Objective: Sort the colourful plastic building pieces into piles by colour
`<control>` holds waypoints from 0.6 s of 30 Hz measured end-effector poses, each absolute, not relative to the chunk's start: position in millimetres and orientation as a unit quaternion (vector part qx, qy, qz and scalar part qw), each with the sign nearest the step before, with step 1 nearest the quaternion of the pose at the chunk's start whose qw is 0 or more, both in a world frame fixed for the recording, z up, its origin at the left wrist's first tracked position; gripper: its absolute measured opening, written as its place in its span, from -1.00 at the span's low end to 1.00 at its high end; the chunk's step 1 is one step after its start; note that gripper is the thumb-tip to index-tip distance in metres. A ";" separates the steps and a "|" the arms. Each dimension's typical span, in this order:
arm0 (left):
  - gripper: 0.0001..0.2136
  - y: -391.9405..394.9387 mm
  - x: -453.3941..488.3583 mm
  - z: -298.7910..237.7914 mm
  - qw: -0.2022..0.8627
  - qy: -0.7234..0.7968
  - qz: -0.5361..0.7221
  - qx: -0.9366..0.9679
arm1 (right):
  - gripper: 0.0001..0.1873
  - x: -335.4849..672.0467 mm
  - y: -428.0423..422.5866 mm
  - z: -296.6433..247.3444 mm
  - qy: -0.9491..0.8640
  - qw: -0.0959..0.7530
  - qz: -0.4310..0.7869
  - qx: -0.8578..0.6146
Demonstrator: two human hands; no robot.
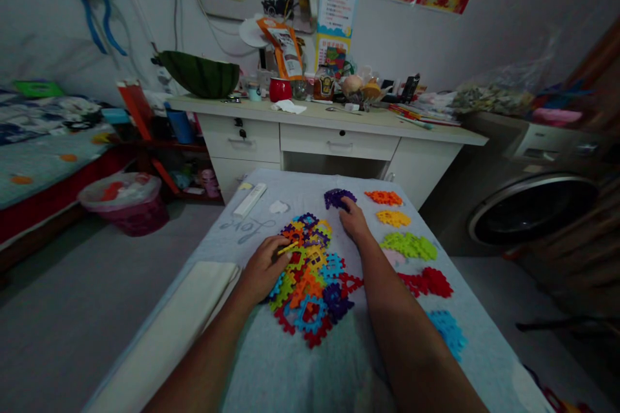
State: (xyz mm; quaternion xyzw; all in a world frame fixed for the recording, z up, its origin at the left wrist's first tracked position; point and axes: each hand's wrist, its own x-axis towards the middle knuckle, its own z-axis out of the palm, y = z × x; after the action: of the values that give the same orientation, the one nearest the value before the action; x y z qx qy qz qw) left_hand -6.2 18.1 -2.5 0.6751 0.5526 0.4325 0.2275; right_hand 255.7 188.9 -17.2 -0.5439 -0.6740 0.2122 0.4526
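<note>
My left hand (266, 266) is closed, with a yellow notched plastic piece (288, 248) pinched between thumb and fingers. It hovers at the left side of a mixed heap of colourful interlocking building pieces (310, 281). Farther up the table, my right hand (355, 221) reaches to a small pile of purple pieces (334, 198). Its fingers are bent at the pile's right edge; what they grip is hidden. Single-colour piles line the right side: orange (383, 197), yellow (393, 217), green (411, 245), red (436, 282) and blue (446, 332).
A cloth (261, 368) covers the table. On its left lie a white remote-like object (250, 200) and a folded pale cloth or pad (186, 306). Behind stands a cluttered white desk (329, 119) with a watermelon half (201, 74). A washing machine (527, 174) is at right, a bin (128, 206) at left.
</note>
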 end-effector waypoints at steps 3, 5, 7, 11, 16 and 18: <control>-0.73 18.8 -6.7 -3.6 0.230 0.552 0.430 0.677 | -0.53 257.7 188.2 -11.6 -0.670 0.455 0.204 -0.550; -0.72 19.3 -6.7 -4.2 0.233 0.550 0.430 0.677 | -0.59 258.5 186.7 -4.2 -0.662 0.456 0.202 -0.559; -0.72 19.4 -6.4 -4.1 0.235 0.549 0.431 0.676 | -0.68 257.1 184.2 4.8 -0.670 0.439 0.230 -0.552; -0.72 18.9 -5.5 -1.4 0.238 0.550 0.429 0.676 | -0.82 245.6 176.7 17.5 -0.754 0.323 0.304 -0.485; -0.73 17.7 -4.4 2.5 0.241 0.551 0.425 0.676 | -0.79 229.6 168.6 17.2 -0.834 0.199 0.194 -0.477; -0.73 17.4 -4.1 2.8 0.239 0.552 0.427 0.675 | -0.79 227.0 166.8 17.3 -0.832 0.191 0.175 -0.490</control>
State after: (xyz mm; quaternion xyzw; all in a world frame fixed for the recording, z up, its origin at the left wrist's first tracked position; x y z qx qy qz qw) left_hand -4.1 17.4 2.8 0.6749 0.5524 0.4268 0.2391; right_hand 227.0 166.8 17.3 -0.4901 -0.8323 0.1751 0.1907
